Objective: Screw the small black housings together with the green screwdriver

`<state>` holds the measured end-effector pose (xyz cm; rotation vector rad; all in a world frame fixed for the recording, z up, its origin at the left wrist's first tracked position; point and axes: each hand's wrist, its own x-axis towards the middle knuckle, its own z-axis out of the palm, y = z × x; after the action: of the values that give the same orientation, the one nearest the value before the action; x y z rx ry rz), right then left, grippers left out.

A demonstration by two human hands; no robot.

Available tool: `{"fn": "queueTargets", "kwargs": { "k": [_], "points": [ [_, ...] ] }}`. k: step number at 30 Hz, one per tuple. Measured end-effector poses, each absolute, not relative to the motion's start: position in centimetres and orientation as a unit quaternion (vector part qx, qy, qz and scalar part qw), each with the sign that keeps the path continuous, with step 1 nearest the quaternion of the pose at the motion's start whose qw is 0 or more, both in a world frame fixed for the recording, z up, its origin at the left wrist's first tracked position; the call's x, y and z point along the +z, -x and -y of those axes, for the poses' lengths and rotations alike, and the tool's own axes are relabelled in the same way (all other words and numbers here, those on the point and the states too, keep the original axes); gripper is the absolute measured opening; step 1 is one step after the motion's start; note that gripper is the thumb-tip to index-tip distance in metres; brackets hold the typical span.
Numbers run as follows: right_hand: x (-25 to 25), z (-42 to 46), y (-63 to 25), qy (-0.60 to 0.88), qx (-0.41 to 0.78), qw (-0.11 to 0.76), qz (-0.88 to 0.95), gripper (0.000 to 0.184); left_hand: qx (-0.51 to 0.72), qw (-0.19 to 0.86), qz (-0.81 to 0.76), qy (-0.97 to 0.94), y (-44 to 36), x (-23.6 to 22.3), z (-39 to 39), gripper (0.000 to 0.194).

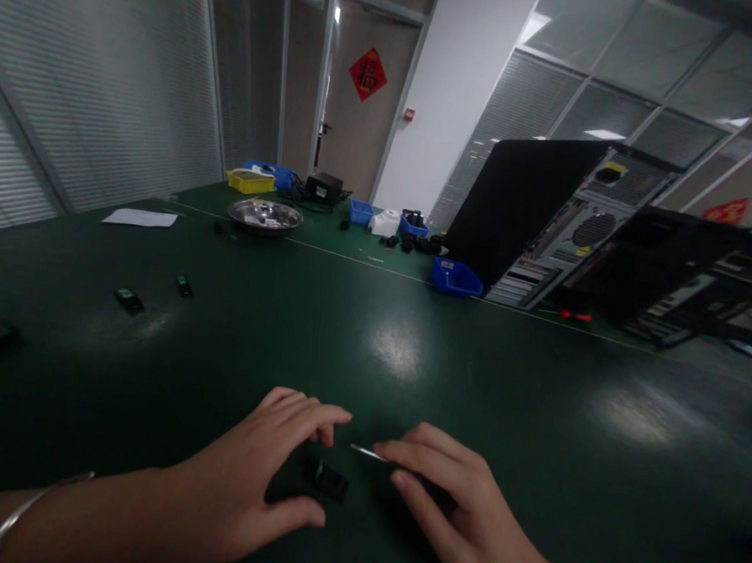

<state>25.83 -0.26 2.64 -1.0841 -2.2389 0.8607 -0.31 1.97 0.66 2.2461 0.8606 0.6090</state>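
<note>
My left hand is open, thumb and fingers spread around a small black plastic part lying on the green tabletop. A bit of green shows on that part's left end. To its right, my right hand is closed around a screwdriver. The thin metal shaft points left toward my left fingertips, and most of the dark handle is hidden in the fingers. Shaft and black part look apart.
Two small black devices with green faces lie at left. A metal bowl, a white paper and a yellow bin are farther back. A blue bin stands beside a large computer case at right.
</note>
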Motion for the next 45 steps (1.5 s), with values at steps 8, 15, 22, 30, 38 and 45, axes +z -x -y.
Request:
{"fn": "queueTargets", "kwargs": {
  "k": [8, 15, 22, 30, 38, 45],
  "points": [
    [1.5, -0.3, -26.5, 0.467, 0.364, 0.451, 0.669, 0.022, 0.226, 0.305, -0.303, -0.874, 0.6, 0.3, -2.9, 0.011],
    [1.1, -1.6, -27.8, 0.544, 0.29, 0.35, 0.705, 0.019, 0.274, 0.299, -0.29, -0.867, 0.9, -0.2, -3.4, 0.018],
    [1.1, -0.9, -27.3, 0.544, 0.152, 0.2, 0.801, 0.033, 0.256, 0.223, -0.266, -0.902, 0.9, -0.5, -3.6, 0.024],
    [1.5, -0.1, -26.4, 0.49, 0.17, 0.275, 0.81, 0.026, 0.278, 0.181, -0.287, -0.899, -0.2, -0.8, -2.8, 0.021],
    [1.5, 0.3, -26.2, 0.469, 0.174, 0.282, 0.819, 0.025, 0.269, 0.161, -0.281, -0.907, 0.1, -1.4, -3.0, 0.022],
    [2.5, 1.0, -25.6, 0.385, 0.134, 0.234, 0.883, 0.024, 0.257, 0.169, -0.275, -0.911, 0.2, -1.4, -2.9, 0.012]
  ]
}}
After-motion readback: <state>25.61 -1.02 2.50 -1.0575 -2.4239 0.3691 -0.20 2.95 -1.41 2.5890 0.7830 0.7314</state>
